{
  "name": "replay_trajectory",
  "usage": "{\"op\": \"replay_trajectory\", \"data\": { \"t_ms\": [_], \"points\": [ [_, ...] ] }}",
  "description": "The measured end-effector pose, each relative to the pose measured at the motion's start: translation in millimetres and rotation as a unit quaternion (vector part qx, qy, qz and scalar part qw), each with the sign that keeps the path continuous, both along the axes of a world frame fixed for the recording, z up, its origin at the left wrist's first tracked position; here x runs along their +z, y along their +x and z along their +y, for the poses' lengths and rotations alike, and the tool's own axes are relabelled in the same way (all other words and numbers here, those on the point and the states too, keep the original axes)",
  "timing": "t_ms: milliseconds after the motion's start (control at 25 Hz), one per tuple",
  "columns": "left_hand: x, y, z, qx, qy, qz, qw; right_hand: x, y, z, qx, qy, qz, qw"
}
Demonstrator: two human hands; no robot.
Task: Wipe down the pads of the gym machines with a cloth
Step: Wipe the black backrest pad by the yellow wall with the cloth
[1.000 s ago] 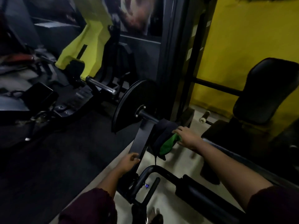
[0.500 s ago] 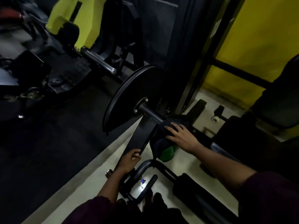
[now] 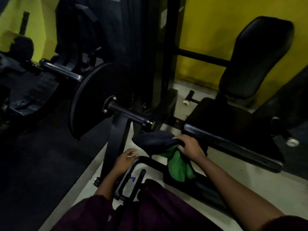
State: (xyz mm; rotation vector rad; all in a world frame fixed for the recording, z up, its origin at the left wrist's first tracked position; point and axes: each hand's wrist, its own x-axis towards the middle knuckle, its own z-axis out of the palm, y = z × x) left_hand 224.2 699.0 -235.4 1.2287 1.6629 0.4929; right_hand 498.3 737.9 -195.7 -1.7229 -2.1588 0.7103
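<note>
We see a dim room where the dark shapes run together. A yellow wall [image 3: 208, 30] stands at the back right and a lime-green panel [image 3: 10, 27] at the far left. The pale floor [image 3: 250, 184] borders a dark rubber mat [image 3: 41, 164] on its left. A black upright frame [image 3: 143, 47] rises mid-back.

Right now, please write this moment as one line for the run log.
right hand: grips cloth | left hand: open, beside lever arm | back pad: untouched
</note>
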Motion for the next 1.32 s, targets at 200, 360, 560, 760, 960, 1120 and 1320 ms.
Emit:
{"op": "replay_trajectory", "data": {
  "t_ms": [200,360,560,760,960,1120,1320],
  "points": [
    [0,89,-56,-0.096,0.018,0.019,0.995,8,95,-107,-0.142,-0.038,0.042,0.988],
    [-8,186,-116,-0.211,0.002,0.017,0.977,15,190,-219,-0.258,-0.060,0.029,0.964],
    [-13,292,-164,-0.319,-0.030,0.003,0.947,27,291,-338,-0.411,-0.087,0.029,0.907],
    [-19,405,-172,-0.440,-0.017,0.000,0.898,24,372,-385,-0.512,-0.092,0.051,0.853],
    [-25,502,-133,-0.436,-0.002,-0.022,0.899,30,455,-350,-0.522,-0.077,0.073,0.846],
    [-11,555,-77,-0.326,0.014,-0.022,0.945,53,517,-265,-0.454,-0.066,0.083,0.885],
    [14,572,-26,-0.180,0.079,-0.044,0.980,80,557,-143,-0.303,-0.065,0.068,0.948]
  ]
}}
